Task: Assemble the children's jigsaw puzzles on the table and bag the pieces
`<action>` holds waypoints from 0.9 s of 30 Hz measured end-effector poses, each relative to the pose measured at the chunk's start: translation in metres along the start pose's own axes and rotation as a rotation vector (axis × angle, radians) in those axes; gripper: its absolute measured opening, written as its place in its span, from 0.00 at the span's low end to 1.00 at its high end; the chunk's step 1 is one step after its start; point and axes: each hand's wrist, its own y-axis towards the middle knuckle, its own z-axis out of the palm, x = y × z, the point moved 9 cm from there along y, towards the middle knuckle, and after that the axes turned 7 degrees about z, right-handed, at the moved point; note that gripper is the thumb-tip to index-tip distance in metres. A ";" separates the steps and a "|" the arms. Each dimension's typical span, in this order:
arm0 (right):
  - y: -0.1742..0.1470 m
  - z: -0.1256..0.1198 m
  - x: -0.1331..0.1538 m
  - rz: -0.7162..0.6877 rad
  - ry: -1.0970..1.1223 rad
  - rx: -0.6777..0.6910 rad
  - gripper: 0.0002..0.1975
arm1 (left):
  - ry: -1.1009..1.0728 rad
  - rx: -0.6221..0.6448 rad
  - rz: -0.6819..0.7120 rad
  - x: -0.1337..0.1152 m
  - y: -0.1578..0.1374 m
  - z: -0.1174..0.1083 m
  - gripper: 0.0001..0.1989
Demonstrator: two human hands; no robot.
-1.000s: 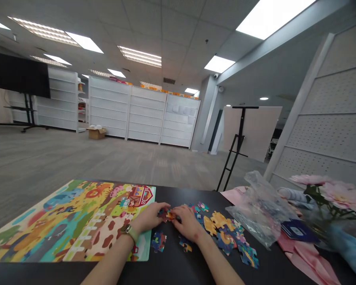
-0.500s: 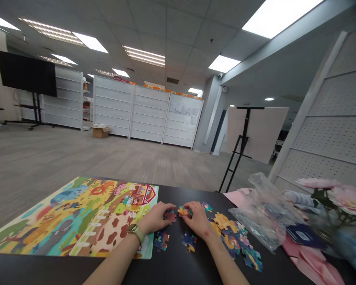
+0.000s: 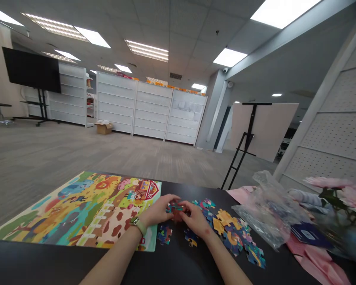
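Note:
My left hand (image 3: pixel 157 211), with a pale-banded watch (image 3: pixel 138 225) on its wrist, is closed on a puzzle piece at the right edge of the picture board (image 3: pixel 126 221). Close by, my right hand (image 3: pixel 195 220) pinches the same small cluster of jigsaw pieces (image 3: pixel 176 213), which shows red-brown and teal. Fingers hide much of it, so I cannot tell whether the pieces interlock. Below the hands lie a dark blue puzzle piece (image 3: pixel 165 234) and another blue-and-yellow piece (image 3: pixel 191 238). Right of my right hand is a spread of loose pieces (image 3: pixel 231 239).
Crumpled clear plastic bags (image 3: pixel 262 221) lie on the right of the black table (image 3: pixel 178 265), beside pink cloth (image 3: pixel 317 257), a dark blue box (image 3: pixel 307 233) and pink flowers (image 3: pixel 353 196). An easel (image 3: pixel 240 154) stands beyond the table.
My right hand has moved left and the two hands have come together, their pieces now meeting between the fingers. The view has shifted slightly.

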 end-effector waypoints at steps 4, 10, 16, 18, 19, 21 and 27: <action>0.007 -0.016 -0.022 0.087 0.155 -0.108 0.08 | 0.074 0.187 -0.087 0.009 -0.014 -0.001 0.18; 0.011 -0.013 -0.034 0.169 0.415 -0.094 0.22 | 0.118 0.297 -0.169 0.020 -0.027 0.004 0.23; 0.011 -0.006 -0.033 0.212 0.561 -0.032 0.20 | -0.070 0.268 -0.150 0.014 -0.019 0.016 0.24; 0.010 -0.010 -0.033 0.219 0.592 -0.033 0.18 | -0.182 0.206 -0.129 0.011 -0.013 0.015 0.17; 0.010 -0.012 -0.032 0.220 0.604 -0.030 0.18 | -0.236 0.157 -0.124 0.011 -0.009 0.012 0.14; 0.008 -0.014 -0.028 0.214 0.621 -0.015 0.21 | -0.323 0.019 -0.127 0.016 -0.002 0.002 0.12; 0.000 0.010 -0.008 0.193 0.634 0.147 0.26 | -0.476 -0.367 -0.156 0.038 0.003 -0.029 0.16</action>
